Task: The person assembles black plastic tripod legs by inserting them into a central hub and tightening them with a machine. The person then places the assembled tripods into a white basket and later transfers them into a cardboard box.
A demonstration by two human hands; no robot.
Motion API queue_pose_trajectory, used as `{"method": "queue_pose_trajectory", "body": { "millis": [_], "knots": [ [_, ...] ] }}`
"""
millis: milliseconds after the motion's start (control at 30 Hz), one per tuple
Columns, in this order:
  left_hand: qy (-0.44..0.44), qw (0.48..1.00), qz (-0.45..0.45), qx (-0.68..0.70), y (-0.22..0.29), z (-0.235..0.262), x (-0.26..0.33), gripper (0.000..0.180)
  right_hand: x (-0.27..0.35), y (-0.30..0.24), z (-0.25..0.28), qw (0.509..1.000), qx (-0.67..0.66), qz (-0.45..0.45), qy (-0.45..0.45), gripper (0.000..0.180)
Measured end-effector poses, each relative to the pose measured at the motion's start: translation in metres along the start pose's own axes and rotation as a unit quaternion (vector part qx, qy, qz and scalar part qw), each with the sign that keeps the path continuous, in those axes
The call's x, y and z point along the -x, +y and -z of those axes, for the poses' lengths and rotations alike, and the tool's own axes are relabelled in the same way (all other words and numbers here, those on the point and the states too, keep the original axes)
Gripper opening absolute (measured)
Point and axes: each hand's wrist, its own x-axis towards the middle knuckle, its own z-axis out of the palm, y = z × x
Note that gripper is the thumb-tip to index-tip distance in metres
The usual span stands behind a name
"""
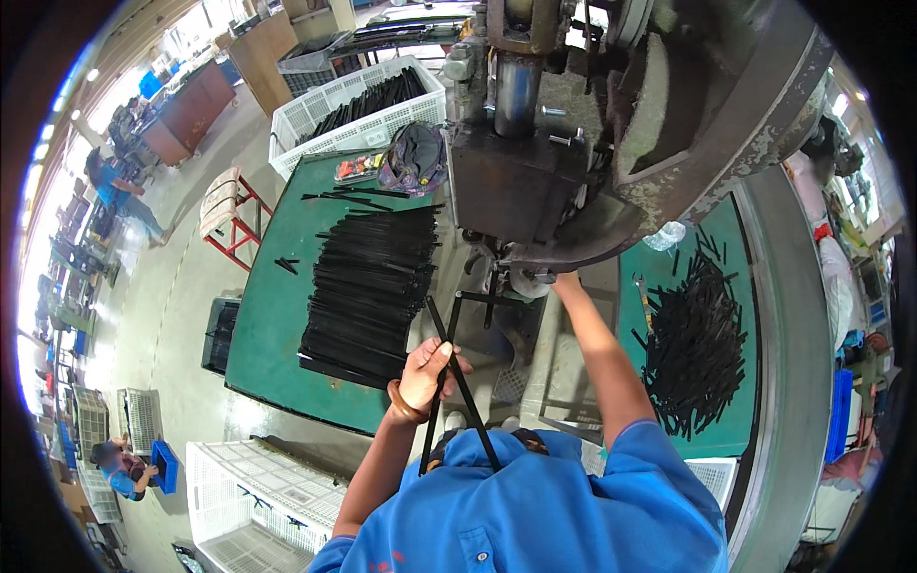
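Note:
My left hand is closed around two long, thin black strips that cross each other in front of my body. The top of one strip reaches up to the tooling under a large dark metal press, where a short black bar lies crosswise. Whether that bar joins the strip I cannot tell. My right hand is raised to the right side of the press tooling, its fingers mostly hidden by the machine. On the green table to my left, many long black strips lie stacked side by side.
A heap of short black pieces covers part of the right-hand green table, with a wrench beside it. A patterned bag sits behind the stack. White crates stand at far left and near left. Two people are farther off.

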Motion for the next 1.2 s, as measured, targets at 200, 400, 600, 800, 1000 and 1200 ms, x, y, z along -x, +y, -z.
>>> {"method": "queue_pose_trajectory", "body": {
  "millis": [200,400,600,800,1000,1200],
  "knots": [
    [0.018,1.0,0.02,0.006,-0.001,0.007,0.0,0.018,0.043,-0.117,0.002,0.924,-0.35,-0.104,-0.115,0.028],
    [0.003,1.0,0.022,-0.008,-0.006,0.013,-0.001,0.02,0.042,-0.102,-0.021,0.961,-0.274,0.013,-0.039,0.022],
    [-0.035,0.997,0.043,-0.048,0.004,-0.011,-0.019,0.02,0.029,-0.008,-0.03,0.968,-0.249,-0.018,0.026,0.024],
    [-0.084,0.995,0.026,-0.054,-0.007,-0.041,-0.065,0.018,0.056,-0.033,0.024,0.985,0.165,-0.045,0.036,0.031],
    [-0.089,0.994,0.037,-0.042,-0.025,-0.041,-0.086,0.016,0.178,-0.127,0.037,0.857,-0.432,-0.2,-0.198,0.035],
    [-0.104,0.992,0.026,-0.061,-0.024,-0.047,-0.087,0.015,0.213,-0.171,0.028,0.873,-0.421,-0.215,-0.119,0.023]
  ]
}}
